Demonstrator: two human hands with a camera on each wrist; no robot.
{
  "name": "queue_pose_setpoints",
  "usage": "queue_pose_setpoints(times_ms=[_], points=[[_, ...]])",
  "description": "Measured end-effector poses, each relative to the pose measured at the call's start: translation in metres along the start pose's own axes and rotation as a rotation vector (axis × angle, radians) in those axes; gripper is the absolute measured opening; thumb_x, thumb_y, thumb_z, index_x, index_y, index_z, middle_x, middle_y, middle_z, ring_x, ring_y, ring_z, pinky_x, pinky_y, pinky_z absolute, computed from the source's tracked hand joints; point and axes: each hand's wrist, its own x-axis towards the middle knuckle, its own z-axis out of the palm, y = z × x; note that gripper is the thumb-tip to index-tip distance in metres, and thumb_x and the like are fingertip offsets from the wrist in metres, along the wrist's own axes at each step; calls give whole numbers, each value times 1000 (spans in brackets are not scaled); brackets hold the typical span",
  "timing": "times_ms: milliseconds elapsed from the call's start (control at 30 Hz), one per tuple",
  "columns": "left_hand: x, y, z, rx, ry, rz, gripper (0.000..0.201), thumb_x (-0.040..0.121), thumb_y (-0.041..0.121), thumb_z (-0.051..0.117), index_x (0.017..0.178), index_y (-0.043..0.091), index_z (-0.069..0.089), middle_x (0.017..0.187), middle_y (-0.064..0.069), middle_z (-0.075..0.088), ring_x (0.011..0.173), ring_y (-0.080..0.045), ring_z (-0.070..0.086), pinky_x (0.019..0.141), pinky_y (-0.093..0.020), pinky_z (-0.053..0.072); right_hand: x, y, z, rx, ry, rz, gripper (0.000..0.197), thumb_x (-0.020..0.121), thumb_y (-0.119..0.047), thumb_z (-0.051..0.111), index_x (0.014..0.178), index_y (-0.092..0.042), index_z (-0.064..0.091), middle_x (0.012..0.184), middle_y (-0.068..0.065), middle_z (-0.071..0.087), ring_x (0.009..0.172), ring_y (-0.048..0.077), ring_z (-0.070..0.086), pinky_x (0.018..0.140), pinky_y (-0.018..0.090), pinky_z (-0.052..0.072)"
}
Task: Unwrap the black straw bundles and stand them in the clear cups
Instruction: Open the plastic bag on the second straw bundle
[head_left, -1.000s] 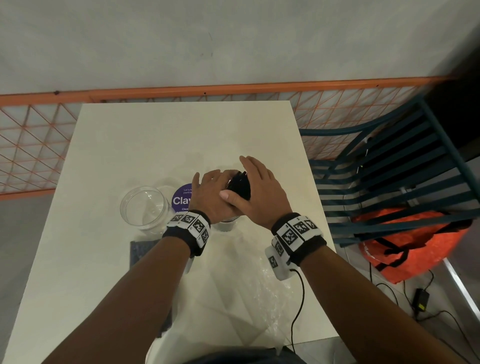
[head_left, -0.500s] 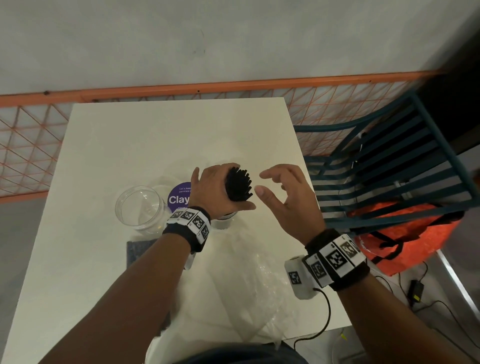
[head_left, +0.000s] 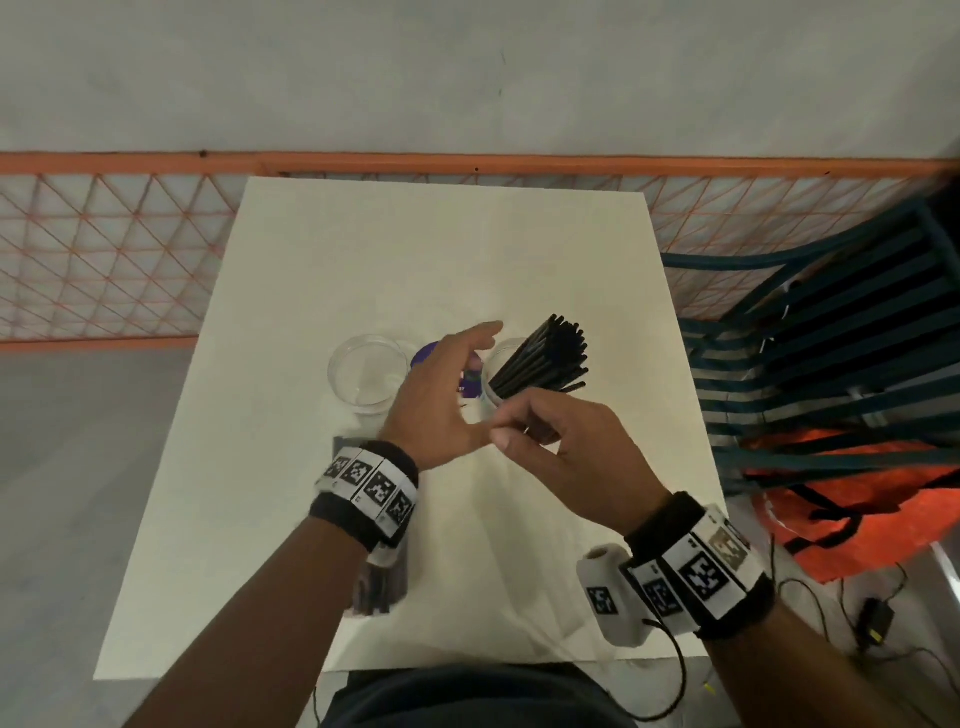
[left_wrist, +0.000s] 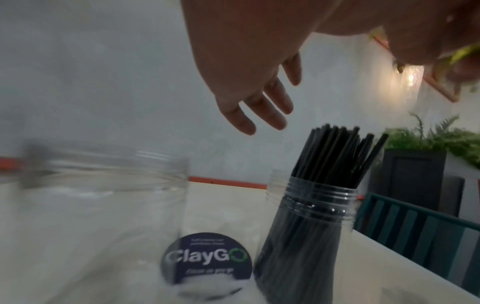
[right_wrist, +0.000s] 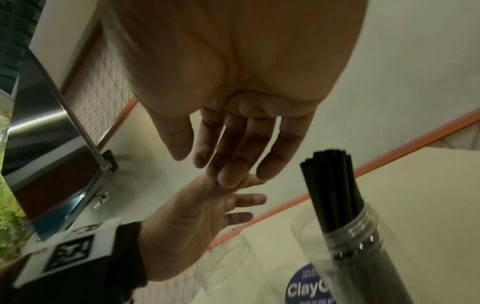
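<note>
Loose black straws (head_left: 545, 358) stand fanned out in a clear cup (head_left: 493, 395) at mid-table. They show again as straws (left_wrist: 335, 152) in their cup (left_wrist: 311, 222), and as straws (right_wrist: 332, 185) in the right wrist view. An empty clear cup (head_left: 369, 374) (left_wrist: 103, 195) stands to the left. My left hand (head_left: 452, 384) hovers between the cups with its fingers (left_wrist: 259, 111) straight and holding nothing. My right hand (head_left: 545, 436) hangs just in front of the filled cup, fingers (right_wrist: 233, 144) relaxed and empty. A dark wrapped bundle (head_left: 376, 587) lies under my left forearm, blurred.
A round purple ClayGo sticker (left_wrist: 206, 259) lies on the white table (head_left: 415, 260) between the cups. Clear wrapping film (head_left: 519, 587) lies faintly at the front. A teal slatted chair (head_left: 810, 364) and an orange bag (head_left: 857, 519) stand right; an orange mesh fence (head_left: 104, 249) runs behind.
My left hand has let go of the straw bundle, which now stands spread in the right cup. The right hand came back in close to the cup, empty.
</note>
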Motion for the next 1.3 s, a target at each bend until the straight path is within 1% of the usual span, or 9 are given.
queue_pose_setpoints(times_ms=[200, 300, 433, 633, 800, 900, 1000, 1167, 1300], points=[[-110, -60, -45, 178, 36, -319, 35, 81, 53, 68, 112, 36, 61, 103, 13, 70, 87, -10, 68, 82, -41, 58, -9, 15, 78, -73, -302, 238, 19, 89, -45, 58, 101, -31, 61, 89, -14, 66, 78, 5, 60, 76, 28, 53], [-149, -97, -54, 218, -73, -651, 50, 86, 47, 71, 128, 27, 51, 124, -1, 64, 104, -20, 64, 91, -38, 53, -6, 39, 125, -79, -556, 489, 38, 86, -51, 60, 115, -27, 57, 100, -6, 65, 90, 13, 62, 79, 27, 47], [-171, -134, -44, -17, -131, -874, 71, 88, 47, 70, 144, 22, 34, 124, -10, 65, 110, -29, 64, 97, -42, 50, 1, 52, 175, 28, -610, 710, 71, 79, -61, 63, 136, -23, 42, 121, 5, 64, 105, 23, 63, 89, 36, 52], [-170, -140, -32, -198, -163, -807, 60, 95, 43, 60, 143, 22, 31, 124, -16, 68, 99, -31, 70, 76, -45, 62, 3, 33, 218, 278, -410, 859, 71, 79, -52, 67, 135, -21, 37, 127, 7, 60, 107, 27, 63, 86, 52, 57], [-172, -117, -61, -415, -71, -787, 74, 93, 49, 62, 150, 41, 16, 108, -13, 73, 87, -26, 75, 65, -36, 61, -2, -10, 188, 534, -288, 926, 75, 88, -56, 57, 149, -30, 21, 110, 0, 60, 95, 24, 68, 71, 37, 59], [-171, -94, -83, -415, -112, -703, 48, 98, 52, 51, 141, 41, 35, 98, -7, 74, 63, -17, 72, 57, -31, 56, -7, -37, 160, 625, -253, 880, 65, 89, -59, 51, 144, -31, 31, 115, 7, 64, 97, 33, 70, 73, 40, 61], [-168, -79, -91, -406, -93, -687, 33, 102, 53, 40, 126, 37, 54, 97, 0, 73, 63, -20, 72, 57, -30, 53, -13, -56, 143, 660, -272, 806, 59, 78, -67, 48, 128, -35, 48, 111, 7, 69, 85, 25, 72, 77, 41, 59], [-161, -75, -91, -255, -124, -628, 32, 106, 44, 34, 117, 33, 62, 91, -3, 75, 65, -17, 72, 61, -31, 51, -10, -62, 142, 488, -281, 690, 43, 93, -54, 47, 131, -34, 48, 105, 6, 68, 78, 20, 69, 79, 45, 59], [-164, -65, -100, 397, -22, -448, 32, 103, 35, 41, 134, 36, 45, 88, 6, 69, 70, -19, 69, 60, -29, 45, -5, -61, 141, 406, -294, 636, 40, 96, -45, 50, 132, -28, 48, 99, 7, 69, 73, 17, 66, 73, 38, 59]])
